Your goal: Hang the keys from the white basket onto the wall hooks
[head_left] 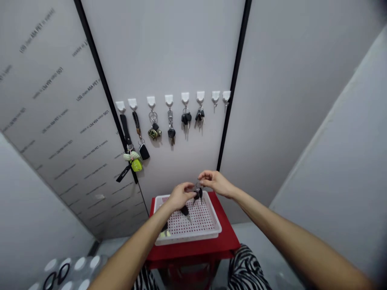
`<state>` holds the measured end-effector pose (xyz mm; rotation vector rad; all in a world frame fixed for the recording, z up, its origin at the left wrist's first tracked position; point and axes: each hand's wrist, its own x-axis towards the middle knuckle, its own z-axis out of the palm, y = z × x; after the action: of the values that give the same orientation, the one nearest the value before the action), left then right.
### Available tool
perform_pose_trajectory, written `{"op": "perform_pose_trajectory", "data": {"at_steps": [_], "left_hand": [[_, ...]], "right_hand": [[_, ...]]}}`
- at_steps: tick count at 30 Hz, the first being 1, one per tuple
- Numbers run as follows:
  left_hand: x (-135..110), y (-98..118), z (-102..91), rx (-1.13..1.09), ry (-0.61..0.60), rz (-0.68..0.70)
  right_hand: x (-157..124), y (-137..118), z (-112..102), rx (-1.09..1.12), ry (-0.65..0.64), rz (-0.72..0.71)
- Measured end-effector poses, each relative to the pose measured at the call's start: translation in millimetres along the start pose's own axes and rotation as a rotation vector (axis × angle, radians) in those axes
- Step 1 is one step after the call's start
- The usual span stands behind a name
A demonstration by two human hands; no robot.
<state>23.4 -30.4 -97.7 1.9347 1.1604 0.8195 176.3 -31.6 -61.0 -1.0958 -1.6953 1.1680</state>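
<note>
A small bunch of keys [200, 194] with black heads hangs from a metal ring above the basket. My right hand [218, 183] pinches the ring between thumb and fingertips. From the other side, my left hand [180, 196] has its fingers closed at the black key heads. Below is a white perforated plastic basket [205, 225]. In it lies a black-headed key [185, 211] under my left hand. Another dark item [165, 227] with a pale yellow part sits at the basket's near left, partly hidden by my left forearm.
The basket rests on a red stool [229, 237]. On the wall, several white hooks [169, 100] form a row; most hold keys [171, 133], while the two rightmost hold none. Black-handled scissors [57, 276] lie on a pack of white-capped bottles [80, 264] at lower left.
</note>
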Motion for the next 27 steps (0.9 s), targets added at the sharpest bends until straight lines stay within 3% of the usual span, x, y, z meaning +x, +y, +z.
{"op": "perform_pose_trajectory", "data": {"at_steps": [3,6,11,17,21,27], "left_hand": [[13.0,23.1,2.8,-0.157,-0.044,0.032],[35.6,46.4,1.5,-0.185,-0.005,0.045],[76.2,97.3,-14.6,-0.064,0.18,0.189],[91.2,160.1,-37.3,0.182,0.318,0.246],[91.3,166.5,-40.6,0.249,0.324,0.244],[87.2,146.3,-43.7,0.241,0.299,0.206]], "right_hand": [[6.6,-20.9,-12.4,-0.053,0.102,-0.068],[16.4,-49.0,-31.9,-0.096,0.269,-0.126],[37.6,-97.5,-69.4,-0.145,0.52,-0.249],[74.4,-127.4,-106.8,-0.372,0.591,-0.455],[95.6,-137.3,-119.4,-0.476,0.687,-0.481],[103.4,-135.9,-116.3,-0.607,0.85,-0.359]]}}
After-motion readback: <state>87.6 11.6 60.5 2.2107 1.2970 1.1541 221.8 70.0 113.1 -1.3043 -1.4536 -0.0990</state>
